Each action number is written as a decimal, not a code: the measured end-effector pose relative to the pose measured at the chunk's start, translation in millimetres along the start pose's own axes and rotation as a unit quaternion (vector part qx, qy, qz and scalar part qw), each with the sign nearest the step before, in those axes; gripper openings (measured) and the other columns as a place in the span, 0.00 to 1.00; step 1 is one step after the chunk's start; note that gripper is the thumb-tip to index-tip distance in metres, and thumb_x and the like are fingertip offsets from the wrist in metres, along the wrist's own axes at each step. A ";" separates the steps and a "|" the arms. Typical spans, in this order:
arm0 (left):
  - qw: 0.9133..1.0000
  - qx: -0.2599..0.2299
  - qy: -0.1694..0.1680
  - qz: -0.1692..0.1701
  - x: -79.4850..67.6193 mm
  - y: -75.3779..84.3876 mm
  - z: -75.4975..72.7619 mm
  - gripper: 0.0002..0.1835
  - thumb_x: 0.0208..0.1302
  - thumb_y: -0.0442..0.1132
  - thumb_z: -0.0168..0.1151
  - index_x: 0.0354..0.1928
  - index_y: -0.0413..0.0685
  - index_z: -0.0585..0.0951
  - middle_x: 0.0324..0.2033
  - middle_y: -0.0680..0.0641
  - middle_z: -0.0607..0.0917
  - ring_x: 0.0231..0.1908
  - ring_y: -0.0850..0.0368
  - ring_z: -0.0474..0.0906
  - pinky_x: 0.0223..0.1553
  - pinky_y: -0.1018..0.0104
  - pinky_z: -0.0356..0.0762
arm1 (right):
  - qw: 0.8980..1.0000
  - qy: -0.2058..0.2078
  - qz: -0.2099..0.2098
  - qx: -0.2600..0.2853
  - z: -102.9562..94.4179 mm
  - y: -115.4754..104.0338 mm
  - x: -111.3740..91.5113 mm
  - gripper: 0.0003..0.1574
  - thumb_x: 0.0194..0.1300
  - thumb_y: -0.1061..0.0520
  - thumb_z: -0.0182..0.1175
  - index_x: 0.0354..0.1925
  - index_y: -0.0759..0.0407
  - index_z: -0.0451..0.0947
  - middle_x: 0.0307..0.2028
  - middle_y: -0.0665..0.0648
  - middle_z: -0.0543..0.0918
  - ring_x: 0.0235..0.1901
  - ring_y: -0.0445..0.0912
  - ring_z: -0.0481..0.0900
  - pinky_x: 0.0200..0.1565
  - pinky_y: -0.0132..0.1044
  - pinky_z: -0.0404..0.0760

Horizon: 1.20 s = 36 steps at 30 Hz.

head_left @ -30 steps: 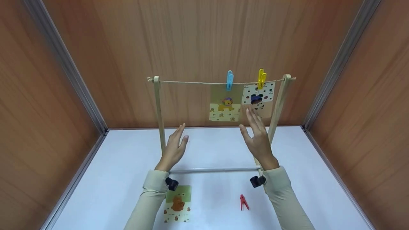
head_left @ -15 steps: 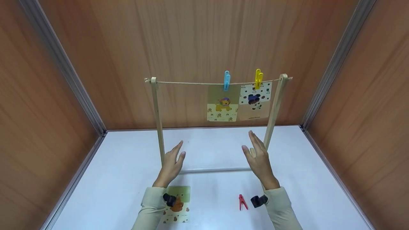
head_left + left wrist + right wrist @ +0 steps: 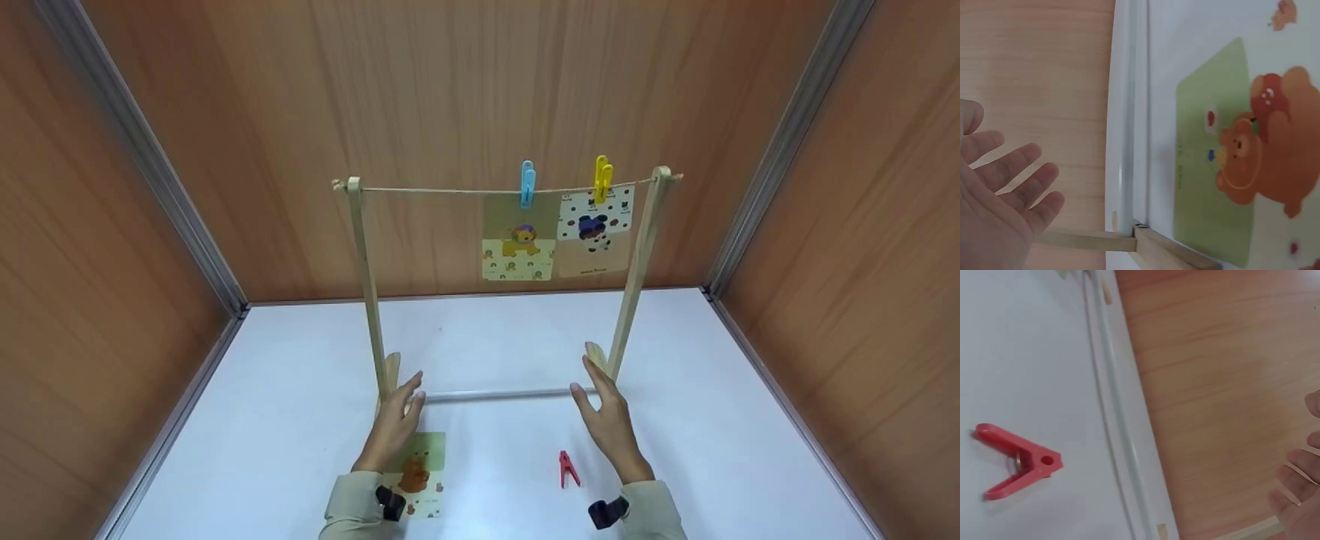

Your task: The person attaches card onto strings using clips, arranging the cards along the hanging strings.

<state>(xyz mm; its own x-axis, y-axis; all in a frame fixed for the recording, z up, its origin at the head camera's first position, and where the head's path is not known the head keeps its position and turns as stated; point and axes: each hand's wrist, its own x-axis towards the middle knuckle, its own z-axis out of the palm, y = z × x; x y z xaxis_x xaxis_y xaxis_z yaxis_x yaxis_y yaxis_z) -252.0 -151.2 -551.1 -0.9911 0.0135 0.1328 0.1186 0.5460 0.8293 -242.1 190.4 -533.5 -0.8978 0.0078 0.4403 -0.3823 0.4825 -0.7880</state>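
My left hand [image 3: 394, 424] is held with its fingers extended beside the lower left of a wooden drying rack [image 3: 366, 285], holding nothing. Below and partly behind its wrist lies a green and cream card with a brown bear [image 3: 1275, 146]. My right hand [image 3: 611, 424], fingers extended and holding nothing, is near the rack's lower right. A red clothespin [image 3: 1022, 461] lies on the white table to the left of that hand. From the rack's string hang a lion card [image 3: 519, 259] under a blue clothespin [image 3: 528, 184] and a dotted card [image 3: 596, 251] under a yellow clothespin [image 3: 602, 180].
A metal rod [image 3: 502, 394] joins the rack's two sides near the table [image 3: 495, 345]. Wood-grain panels [image 3: 450, 90] with grey metal edges stand at the back, left and right. A black camera is strapped to each wrist, below a pale sleeve [image 3: 354, 499].
Both hands have moved down and back toward the person, from up near the rack's uprights to around the rod's level. The cards and clothespins stay in place.
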 end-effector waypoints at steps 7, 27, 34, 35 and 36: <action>0.999 -0.002 -0.014 -0.046 -9.5 -18.2 1.8 0.23 0.74 0.48 0.48 0.66 0.49 0.70 0.67 0.45 0.71 0.69 0.43 0.61 0.68 0.44 0.57 | 1.000 0.000 0.022 0.003 7.5 13.1 -15.2 0.32 0.69 0.54 0.58 0.66 0.64 0.65 0.65 0.65 0.71 0.63 0.59 0.69 0.62 0.55 0.69; 0.992 0.004 -0.082 -0.093 -15.1 -44.0 -6.1 0.19 0.71 0.40 0.54 0.60 0.40 0.75 0.60 0.36 0.76 0.58 0.38 0.74 0.57 0.47 0.73 | 0.989 -0.047 0.143 0.001 19.9 39.8 -48.7 0.29 0.68 0.52 0.58 0.62 0.66 0.70 0.49 0.63 0.81 0.46 0.52 0.80 0.47 0.40 0.79; 0.989 0.010 -0.110 -0.100 -13.2 -45.9 -9.2 0.19 0.64 0.35 0.61 0.56 0.37 0.77 0.56 0.36 0.78 0.58 0.37 0.74 0.57 0.46 0.73 | 0.986 -0.046 0.158 -0.018 23.2 43.6 -60.1 0.27 0.65 0.55 0.61 0.57 0.70 0.74 0.43 0.62 0.82 0.39 0.48 0.81 0.42 0.32 0.80; 0.988 0.015 -0.115 -0.099 -13.0 -46.1 -9.4 0.20 0.62 0.34 0.63 0.56 0.37 0.77 0.56 0.36 0.79 0.58 0.37 0.74 0.58 0.46 0.72 | 0.985 -0.048 0.166 -0.022 23.5 44.3 -61.2 0.27 0.65 0.55 0.62 0.57 0.69 0.74 0.42 0.61 0.82 0.38 0.47 0.81 0.42 0.32 0.80; 0.988 0.019 -0.119 -0.097 -12.9 -46.7 -9.4 0.20 0.61 0.33 0.64 0.56 0.37 0.77 0.56 0.36 0.79 0.59 0.37 0.73 0.59 0.45 0.71 | 0.983 -0.049 0.174 -0.025 23.7 44.9 -62.2 0.27 0.65 0.55 0.62 0.57 0.69 0.74 0.42 0.60 0.82 0.38 0.46 0.81 0.42 0.32 0.80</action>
<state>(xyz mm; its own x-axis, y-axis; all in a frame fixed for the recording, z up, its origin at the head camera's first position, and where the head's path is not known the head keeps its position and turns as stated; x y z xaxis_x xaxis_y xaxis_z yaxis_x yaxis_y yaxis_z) -244.2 -184.8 -586.5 -0.9817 0.1004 -0.1619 -0.0726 0.5886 0.8052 -208.6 190.8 -606.4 -0.9900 0.0964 0.1029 -0.0401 0.5076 -0.8607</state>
